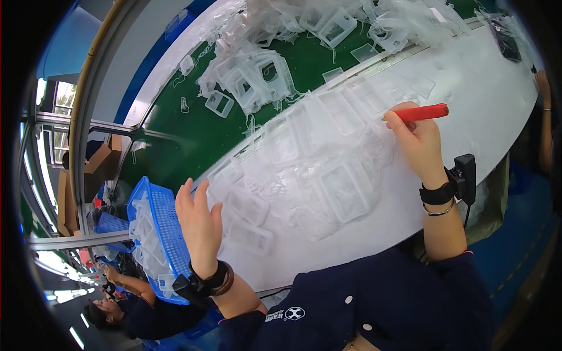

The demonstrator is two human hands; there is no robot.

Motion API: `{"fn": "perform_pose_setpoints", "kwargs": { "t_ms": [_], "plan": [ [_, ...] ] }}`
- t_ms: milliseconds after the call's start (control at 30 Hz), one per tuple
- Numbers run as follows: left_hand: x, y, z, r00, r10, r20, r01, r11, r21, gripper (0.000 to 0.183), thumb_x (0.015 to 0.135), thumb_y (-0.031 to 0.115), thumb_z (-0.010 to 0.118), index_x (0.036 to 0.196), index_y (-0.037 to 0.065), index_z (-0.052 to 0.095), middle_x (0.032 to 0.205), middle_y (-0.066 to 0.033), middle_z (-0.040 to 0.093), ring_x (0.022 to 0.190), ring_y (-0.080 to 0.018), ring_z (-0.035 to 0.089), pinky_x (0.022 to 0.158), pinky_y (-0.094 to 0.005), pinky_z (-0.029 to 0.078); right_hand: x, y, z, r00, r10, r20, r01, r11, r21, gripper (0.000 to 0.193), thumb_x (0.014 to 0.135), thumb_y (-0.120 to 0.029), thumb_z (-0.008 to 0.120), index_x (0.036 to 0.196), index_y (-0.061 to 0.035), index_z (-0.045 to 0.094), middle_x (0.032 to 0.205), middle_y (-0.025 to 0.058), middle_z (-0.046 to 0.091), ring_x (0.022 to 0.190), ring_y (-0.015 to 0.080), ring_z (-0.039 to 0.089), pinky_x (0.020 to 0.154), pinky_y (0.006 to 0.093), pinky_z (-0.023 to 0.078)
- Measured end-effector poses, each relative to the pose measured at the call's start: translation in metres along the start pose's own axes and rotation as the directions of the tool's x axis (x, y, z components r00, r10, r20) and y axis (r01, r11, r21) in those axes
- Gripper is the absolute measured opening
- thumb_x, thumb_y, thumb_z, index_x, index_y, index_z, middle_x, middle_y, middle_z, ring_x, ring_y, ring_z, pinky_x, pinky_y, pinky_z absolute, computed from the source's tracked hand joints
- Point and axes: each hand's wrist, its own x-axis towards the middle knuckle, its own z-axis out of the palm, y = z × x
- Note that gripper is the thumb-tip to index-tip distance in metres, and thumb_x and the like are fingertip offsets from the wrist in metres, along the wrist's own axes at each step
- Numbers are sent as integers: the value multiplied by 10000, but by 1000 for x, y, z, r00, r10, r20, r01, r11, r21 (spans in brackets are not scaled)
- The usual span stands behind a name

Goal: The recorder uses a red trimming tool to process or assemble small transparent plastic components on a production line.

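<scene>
My right hand (418,140) is closed around a thin tool with a red handle (426,112). A small brass-coloured tip shows beyond my fingers; the tool's exact kind is not clear. My left hand (200,225) is held up with fingers apart and nothing in it, between the blue basket and the white tabletop (468,88). Between my hands, several clear plastic frames (345,190) lie among thin scraps and film on the table. Flat clear plastic pieces (249,205) lie nearest my left hand.
A blue basket (167,222) of clear parts stands at the left. Beyond a metal rail, a green conveyor belt (158,146) carries a heap of clear plastic frames (257,82). A co-worker (134,304) sits at lower left; another person's arm (544,123) shows at far right.
</scene>
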Motion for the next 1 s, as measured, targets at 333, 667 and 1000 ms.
{"fn": "perform_pose_setpoints", "kwargs": {
  "t_ms": [333,667,1000],
  "plan": [
    [16,129,98,952,285,110,-177,808,-563,147,723,-4,639,864,33,616,835,-90,603,794,-262,559,707,-322,445,-33,-4,13,855,184,484,-291,944,156,126,864,-128,576,844,-5,587,752,10,561,665,76,527,606,230,426],
    [13,129,94,987,160,8,-110,715,-690,131,707,-37,641,811,30,600,774,-76,590,719,-227,549,657,-302,443,-38,-2,31,911,130,392,-288,881,376,133,876,-145,571,860,-14,589,789,16,576,635,81,524,581,225,429],
    [-3,127,75,993,118,-19,-95,678,-729,149,720,-65,649,824,32,602,920,-93,573,865,-239,557,771,-325,448,-47,-5,37,962,-195,192,214,974,-80,98,843,-123,580,798,-38,567,703,119,568,578,296,514,540,343,408]
  ]
}}
